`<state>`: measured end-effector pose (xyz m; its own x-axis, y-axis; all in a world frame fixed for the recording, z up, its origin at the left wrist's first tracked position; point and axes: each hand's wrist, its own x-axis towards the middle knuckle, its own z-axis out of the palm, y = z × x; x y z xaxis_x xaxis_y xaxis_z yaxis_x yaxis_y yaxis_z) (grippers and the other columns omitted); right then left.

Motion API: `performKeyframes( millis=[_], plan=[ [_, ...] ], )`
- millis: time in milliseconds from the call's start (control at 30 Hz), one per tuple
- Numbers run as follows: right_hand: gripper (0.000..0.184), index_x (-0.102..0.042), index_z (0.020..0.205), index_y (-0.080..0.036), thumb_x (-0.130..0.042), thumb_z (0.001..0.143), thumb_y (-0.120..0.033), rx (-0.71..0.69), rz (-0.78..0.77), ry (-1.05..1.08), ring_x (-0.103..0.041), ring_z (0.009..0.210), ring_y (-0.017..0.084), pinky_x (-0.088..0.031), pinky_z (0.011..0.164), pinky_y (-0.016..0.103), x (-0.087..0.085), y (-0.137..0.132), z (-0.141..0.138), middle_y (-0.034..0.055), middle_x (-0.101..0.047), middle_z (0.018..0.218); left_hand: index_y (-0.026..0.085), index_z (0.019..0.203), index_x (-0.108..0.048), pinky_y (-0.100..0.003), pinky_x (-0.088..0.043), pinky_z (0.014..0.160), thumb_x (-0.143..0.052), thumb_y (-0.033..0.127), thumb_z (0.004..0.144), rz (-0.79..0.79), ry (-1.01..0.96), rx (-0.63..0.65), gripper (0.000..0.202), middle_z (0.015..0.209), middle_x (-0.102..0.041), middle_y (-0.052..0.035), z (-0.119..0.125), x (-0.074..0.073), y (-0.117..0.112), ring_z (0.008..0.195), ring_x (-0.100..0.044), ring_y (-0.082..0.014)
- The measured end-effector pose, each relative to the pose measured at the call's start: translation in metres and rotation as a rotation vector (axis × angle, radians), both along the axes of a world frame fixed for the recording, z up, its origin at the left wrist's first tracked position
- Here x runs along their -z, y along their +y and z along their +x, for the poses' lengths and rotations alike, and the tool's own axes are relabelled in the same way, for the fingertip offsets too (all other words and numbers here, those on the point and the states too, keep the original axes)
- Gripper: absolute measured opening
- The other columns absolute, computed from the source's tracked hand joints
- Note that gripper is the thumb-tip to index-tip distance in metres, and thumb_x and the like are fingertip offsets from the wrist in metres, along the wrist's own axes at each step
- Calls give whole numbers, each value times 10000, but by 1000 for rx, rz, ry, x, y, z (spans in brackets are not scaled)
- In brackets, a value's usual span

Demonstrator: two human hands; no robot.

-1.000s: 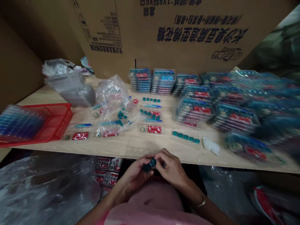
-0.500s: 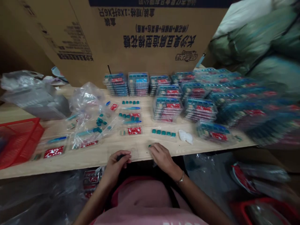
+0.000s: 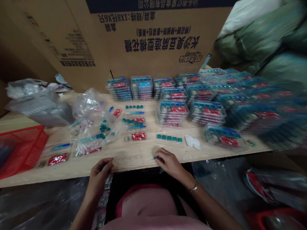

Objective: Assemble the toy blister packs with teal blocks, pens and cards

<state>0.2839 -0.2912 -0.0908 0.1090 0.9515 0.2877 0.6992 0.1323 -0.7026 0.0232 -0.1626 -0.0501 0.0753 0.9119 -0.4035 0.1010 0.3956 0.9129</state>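
Observation:
My left hand (image 3: 102, 169) is curled at the table's front edge around something dark that its fingers mostly hide. To the right, my right hand (image 3: 168, 163) pinches a small teal block (image 3: 155, 157) just above or against the tabletop; which of these I cannot tell. A faint clear plastic tray (image 3: 130, 156) lies between the hands. Beyond my right hand, a clear strip holds a row of teal blocks (image 3: 169, 138). A clear tray with a red dotted packet (image 3: 138, 136) sits farther back, left of that row.
Stacks of filled clear boxes (image 3: 172, 113) cover the back and right of the table. At left are a plastic bag (image 3: 88, 103) with loose teal blocks and a red basket (image 3: 35, 150). A crumpled white tissue (image 3: 192, 141) lies at right. A large carton (image 3: 155, 70) stands behind.
My left hand has moved left, away from the clear tray, still curled. My right hand stays pinched near the table edge, only slightly lower. The whole view has shifted a little.

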Motion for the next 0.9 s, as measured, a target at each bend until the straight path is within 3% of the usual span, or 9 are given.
performKeyframes(
  millis=[133,233,367,567,700,833,900],
  plan=[
    [121,-588,867,-203,-510,840,-114,14,27,108,-590,766,150,-476,678,257,2,11,-10,33,-608,829,141,748,-674,-192,-313,432,-762,408,485,95,76,49,385,489,-517,51,-3,0,-2,445,-421,-74],
    [98,-588,867,-201,-522,861,-129,-51,87,169,-603,807,147,-489,721,260,1,28,-28,35,-624,857,140,718,-675,-197,-320,440,-755,402,508,136,65,84,345,491,-517,48,0,1,-3,444,-412,-71],
    [100,-589,865,-196,-529,872,-116,-156,124,31,-600,833,158,-492,751,277,-1,48,-46,45,-640,876,140,717,-687,-196,-339,444,-768,372,497,126,51,114,330,538,-551,36,1,3,2,448,-429,-70],
    [138,-570,820,-197,-559,832,-60,-165,29,-157,-594,773,157,-481,713,265,-8,53,-45,26,-634,820,137,693,-683,-180,-359,433,-790,328,480,66,30,111,305,615,-600,21,-2,10,8,469,-441,-65],
    [139,-555,863,-191,-546,828,-56,-180,-35,-253,-584,795,179,-481,712,290,-11,51,-47,36,-619,832,140,747,-683,-157,-388,454,-795,363,546,-91,-233,31,320,593,-590,21,-1,0,2,507,-497,-70],
    [174,-533,992,-202,-481,870,-89,-171,-5,-228,-571,883,195,-494,762,325,-9,45,-51,58,-602,947,102,904,-683,-201,-492,555,-694,369,701,-436,-551,104,335,819,-698,-104,0,-21,-6,700,-651,-159],
    [207,-530,1051,-213,-463,885,-110,-137,48,-214,-564,944,206,-496,798,346,-13,42,-53,75,-587,1025,92,941,-674,-231,-531,677,-652,287,735,-495,-619,124,284,919,-705,-134,1,-26,-10,828,-674,-194]
  ],
)
